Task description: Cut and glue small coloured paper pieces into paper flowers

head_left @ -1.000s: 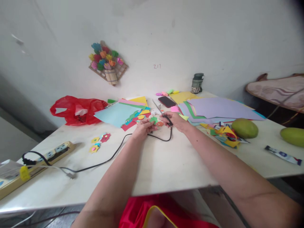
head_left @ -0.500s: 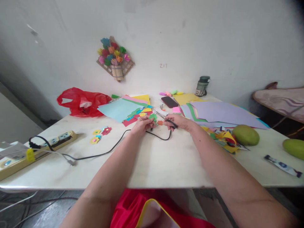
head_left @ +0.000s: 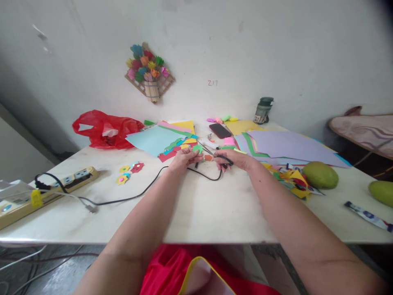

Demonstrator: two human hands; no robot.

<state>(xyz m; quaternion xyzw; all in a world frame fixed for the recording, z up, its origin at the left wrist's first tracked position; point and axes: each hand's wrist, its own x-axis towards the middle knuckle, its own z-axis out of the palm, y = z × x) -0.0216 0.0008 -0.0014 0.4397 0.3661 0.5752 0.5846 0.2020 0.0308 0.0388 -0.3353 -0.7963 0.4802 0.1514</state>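
Between the fingers of my left hand is a small green paper piece. My right hand is closed round the black handles of a pair of scissors. The blades point left and away from me, close to the green piece; whether they touch it I cannot tell. A small orange paper piece lies on the table between my hands. Just beyond my left hand are cut strips of red, yellow, blue and green paper. A black cable runs across the table under my left wrist.
To the left lie paper flowers and a power strip. A red plastic bag sits at the back left. Coloured sheets, paper scraps, a green mango and a tube are on the right. A phone lies behind my hands.
The scissors have turned slightly in my right hand, and the green piece has shifted a little in my left fingers. The whole view has moved slightly.
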